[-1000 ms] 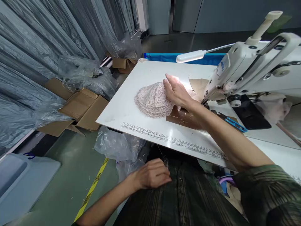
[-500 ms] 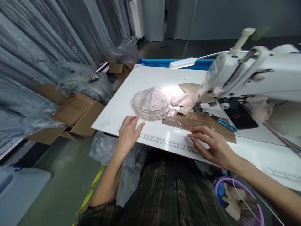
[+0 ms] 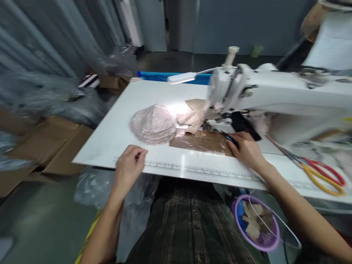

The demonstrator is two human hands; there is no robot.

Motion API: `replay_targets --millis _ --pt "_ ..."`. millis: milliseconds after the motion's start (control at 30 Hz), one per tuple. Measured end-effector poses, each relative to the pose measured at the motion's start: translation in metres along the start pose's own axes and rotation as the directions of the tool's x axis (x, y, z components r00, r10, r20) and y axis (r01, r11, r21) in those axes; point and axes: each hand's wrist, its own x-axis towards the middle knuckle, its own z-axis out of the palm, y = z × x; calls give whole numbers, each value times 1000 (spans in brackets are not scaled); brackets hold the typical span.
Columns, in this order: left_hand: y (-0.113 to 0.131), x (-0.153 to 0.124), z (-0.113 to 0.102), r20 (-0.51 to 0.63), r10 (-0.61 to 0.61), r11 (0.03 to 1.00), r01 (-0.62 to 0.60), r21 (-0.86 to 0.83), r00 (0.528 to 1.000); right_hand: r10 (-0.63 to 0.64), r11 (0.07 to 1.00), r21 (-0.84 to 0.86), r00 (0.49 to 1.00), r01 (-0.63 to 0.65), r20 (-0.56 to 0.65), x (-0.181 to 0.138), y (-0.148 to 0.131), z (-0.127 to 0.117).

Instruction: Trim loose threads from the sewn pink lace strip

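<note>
My left hand (image 3: 128, 165) rests on the front edge of the white sewing table (image 3: 110, 141), fingers curled with thumb and forefinger pinched together and nothing visible in them. My right hand (image 3: 246, 150) lies at the right end of a brown taped patch (image 3: 199, 142), fingers closed over blue thread snips (image 3: 228, 138), of which only the tip shows. A mound of pale pink lace (image 3: 152, 124) sits left of the patch. Beige fabric pieces (image 3: 190, 118) lie by the needle of the white sewing machine (image 3: 258, 90).
A lamp (image 3: 181, 77) lights the needle area. Red and yellow scissors (image 3: 323, 175) lie at the table's right. A purple basket (image 3: 257, 224) of beige scraps hangs below. Cardboard boxes (image 3: 52, 145) and plastic bags (image 3: 88, 185) stand left. A ruler strip (image 3: 192, 170) lines the front edge.
The view swung right. My right hand left the lace, came to the front edge, then went onto the blue snips. My left hand rose from my lap to the table edge and curled.
</note>
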Motion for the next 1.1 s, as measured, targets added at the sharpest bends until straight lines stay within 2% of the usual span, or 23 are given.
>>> replay_targets --millis 67,100,133,167,200,233,267,300,333,367,400,433,467,533,600,667,733,867,967,1100 --pt "6 -15 -12 76 19 995 -12 -99 997 -43 998 -52 999 43 3 0 4 3" --pt "9 -22 -20 152 52 984 -25 -174 987 -60 992 -108 998 63 35 0 5 3" --pt "14 -29 -29 278 123 961 -45 -274 953 -54 985 -160 998 60 39 1 5 3" --pt "18 -36 -39 429 227 920 -49 -388 874 -54 982 -179 996 65 66 1 3 2" --pt "22 -41 -48 547 338 870 -32 -492 766 -69 985 -155 994 82 85 1 -1 1" --pt "25 -44 -57 613 422 825 -3 -565 668 -93 990 -95 989 104 113 1 -7 -1" --pt "25 -46 -63 632 453 803 19 -595 629 -117 993 -14 983 120 141 1 -15 -2" --pt "24 -45 -67 613 421 810 27 -585 668 -141 988 79 976 129 165 1 -25 -4" --pt "20 -41 -67 559 326 846 29 -533 763 -158 978 169 969 126 191 2 -38 -4" --pt "15 -35 -64 455 188 893 42 -449 871 -162 963 247 963 107 214 3 -51 -4" --pt "8 -27 -58 323 48 931 74 -356 945 -166 944 320 954 80 251 5 -66 -4" --pt "2 -18 -50 194 -65 955 118 -273 979 -160 922 386 941 35 297 7 -81 -2" --pt "-4 -9 -40 91 -136 966 152 -211 987 -153 890 455 923 -27 353 10 -95 1" --pt "-14 8 -20 -1 -184 971 181 -155 983 -158 808 568 871 -157 465 17 -123 10" --pt "-18 19 -6 -11 -174 976 171 -138 985 -195 740 639 842 -209 502 26 -148 21" --pt "-18 23 1 5 -145 979 144 -145 989 -234 696 693 854 -186 464 35 -171 33" --pt "-17 22 2 21 -116 976 118 -182 993 -224 706 689 872 -163 436 46 -190 44" --pt "-19 16 -1 32 -104 961 109 -256 994 -125 800 563 862 -205 491 66 -215 59" --pt "-24 15 -3 81 -91 949 111 -295 993 -111 828 524 857 -199 503 73 -221 62" --pt "-28 8 -12 158 -5 878 80 -471 987 -145 842 510 835 -177 530 66 -217 54"
